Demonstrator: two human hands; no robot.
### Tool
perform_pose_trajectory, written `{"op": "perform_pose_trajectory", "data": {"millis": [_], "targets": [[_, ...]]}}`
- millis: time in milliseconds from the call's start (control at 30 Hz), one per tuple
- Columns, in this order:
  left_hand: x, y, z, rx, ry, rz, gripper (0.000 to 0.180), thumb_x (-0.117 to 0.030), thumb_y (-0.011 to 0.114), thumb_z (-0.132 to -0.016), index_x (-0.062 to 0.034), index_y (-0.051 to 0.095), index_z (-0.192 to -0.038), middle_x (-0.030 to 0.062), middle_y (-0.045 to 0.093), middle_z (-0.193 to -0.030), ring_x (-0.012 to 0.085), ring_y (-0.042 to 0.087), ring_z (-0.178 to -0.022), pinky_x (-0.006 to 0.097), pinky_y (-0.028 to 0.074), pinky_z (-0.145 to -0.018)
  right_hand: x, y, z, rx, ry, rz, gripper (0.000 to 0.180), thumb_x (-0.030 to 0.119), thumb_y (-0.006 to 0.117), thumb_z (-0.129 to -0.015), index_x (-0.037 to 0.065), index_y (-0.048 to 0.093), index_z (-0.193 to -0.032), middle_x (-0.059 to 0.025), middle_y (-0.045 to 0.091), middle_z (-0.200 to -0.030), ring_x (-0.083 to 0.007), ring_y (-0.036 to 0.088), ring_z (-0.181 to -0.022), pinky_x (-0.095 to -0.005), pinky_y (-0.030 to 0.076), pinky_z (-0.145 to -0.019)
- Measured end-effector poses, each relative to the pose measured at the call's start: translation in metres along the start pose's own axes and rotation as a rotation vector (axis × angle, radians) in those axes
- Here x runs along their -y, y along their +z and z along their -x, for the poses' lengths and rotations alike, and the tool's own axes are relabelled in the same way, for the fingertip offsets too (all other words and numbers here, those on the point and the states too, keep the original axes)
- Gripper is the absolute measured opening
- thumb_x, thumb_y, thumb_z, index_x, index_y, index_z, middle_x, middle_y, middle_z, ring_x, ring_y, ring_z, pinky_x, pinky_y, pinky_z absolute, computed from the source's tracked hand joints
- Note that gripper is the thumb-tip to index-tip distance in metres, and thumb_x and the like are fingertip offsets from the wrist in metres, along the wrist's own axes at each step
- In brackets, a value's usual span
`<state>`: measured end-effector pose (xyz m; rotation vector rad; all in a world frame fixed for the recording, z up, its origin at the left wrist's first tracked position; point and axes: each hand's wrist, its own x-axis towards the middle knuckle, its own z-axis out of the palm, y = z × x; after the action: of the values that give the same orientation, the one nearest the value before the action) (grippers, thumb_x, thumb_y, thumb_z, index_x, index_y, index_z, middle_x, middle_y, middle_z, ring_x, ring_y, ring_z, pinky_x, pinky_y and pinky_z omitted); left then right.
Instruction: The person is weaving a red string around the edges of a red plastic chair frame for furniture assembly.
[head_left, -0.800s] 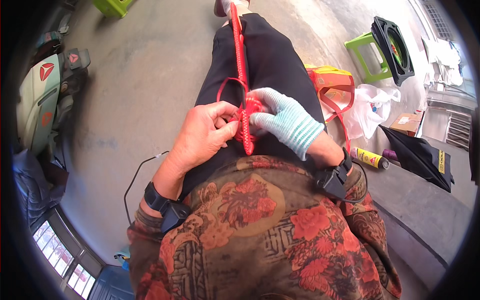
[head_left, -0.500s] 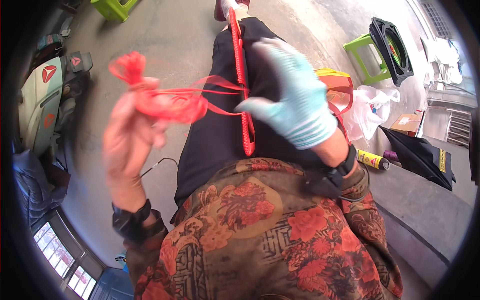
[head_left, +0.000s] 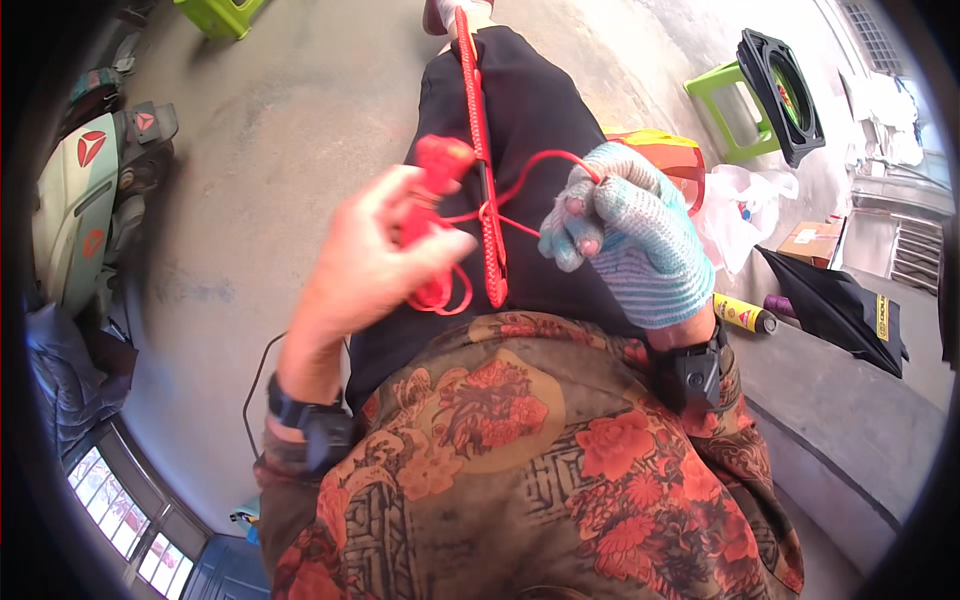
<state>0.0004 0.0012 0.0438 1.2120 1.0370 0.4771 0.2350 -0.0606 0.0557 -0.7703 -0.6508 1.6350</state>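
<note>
Across my thighs runs a long, narrow red piece [head_left: 473, 110], its edge bound with braided cord. My bare left hand [head_left: 375, 245] is closed around a bundle of red cord [head_left: 440, 165], and loose loops hang below the fingers. My right hand [head_left: 630, 230], in a light blue striped glove with bare fingertips, pinches the red cord. From that pinch the cord arcs to the left [head_left: 540, 157], and a second strand [head_left: 515, 224] runs from the glove to the narrow piece. Part of the bundle is hidden by my left fingers.
On the right are a yellow and red bag [head_left: 660, 155], a white plastic bag [head_left: 745, 205], a yellow can [head_left: 742, 314] and a black umbrella-like item [head_left: 835, 310]. Beyond stands a green stool [head_left: 735, 110] with a black frame [head_left: 785, 95]. A scooter [head_left: 90, 190] is at left.
My left hand has brought the cord bundle rightward, close to the narrow piece. My right hand was spread open over it; now it is drawn back toward me, pinching the cord.
</note>
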Motion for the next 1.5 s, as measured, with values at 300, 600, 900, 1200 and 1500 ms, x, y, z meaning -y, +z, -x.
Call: {"op": "perform_pose_trajectory", "data": {"millis": [300,600,900,1200,1500], "targets": [[0.015,0.022,-0.004,-0.098,0.176,-0.127,0.042,-0.016,0.078,-0.081,0.0014,0.061,-0.114,0.0067,0.069,-0.095,0.0114,0.064,-0.08,0.028,0.054,-0.075,0.023,0.021,0.023,-0.091,0.108,-0.136,0.014,0.016,0.065,-0.094,0.003,0.063,-0.096,-0.0008,0.057,-0.071,-0.0076,0.049,-0.059,-0.0232,0.043,-0.058],[0.004,-0.032,0.011,-0.32,0.494,-0.656,0.019,-0.001,0.066,-0.088,-0.0046,0.064,-0.107,0.0073,0.068,-0.097,0.021,0.066,-0.08,0.034,0.055,-0.073,-0.016,-0.024,-0.013,-0.159,-0.289,1.346,0.015,0.019,0.069,-0.09,0.008,0.07,-0.1,-0.0136,0.071,-0.089,-0.0309,0.069,-0.081,-0.0365,0.055,-0.074],[0.021,0.003,-0.021,-0.086,0.34,-0.526,0.024,0.001,0.069,-0.085,-0.0046,0.068,-0.109,0.0049,0.066,-0.09,0.0084,0.059,-0.077,0.024,0.049,-0.066,-0.034,-0.026,-0.014,-0.011,-0.291,1.63,0.019,0.018,0.076,-0.083,0.008,0.067,-0.096,-0.0094,0.069,-0.098,-0.0272,0.069,-0.082,-0.0347,0.055,-0.071],[-0.009,0.009,-0.001,0.496,0.116,0.601,0.082,-0.052,0.054,-0.1,0.0017,0.025,-0.155,0.0268,0.055,-0.137,0.0262,0.062,-0.116,0.029,0.06,-0.072,0.041,0.017,0.001,0.282,-0.138,-0.146,0.027,0.031,0.059,-0.096,0.007,0.053,-0.107,-0.0192,0.061,-0.125,-0.0407,0.058,-0.113,-0.0532,0.039,-0.107],[0.025,-0.018,0.022,0.317,0.045,1.245,0.055,-0.039,0.052,-0.103,0.0028,0.045,-0.138,0.0133,0.055,-0.106,0.0227,0.056,-0.094,0.029,0.051,-0.059,-0.005,-0.016,0.007,-0.254,0.328,0.138,0.032,0.017,0.065,-0.097,-0.001,0.059,-0.124,-0.0107,0.07,-0.1,-0.013,0.061,-0.068,-0.0318,0.056,-0.079]]}}
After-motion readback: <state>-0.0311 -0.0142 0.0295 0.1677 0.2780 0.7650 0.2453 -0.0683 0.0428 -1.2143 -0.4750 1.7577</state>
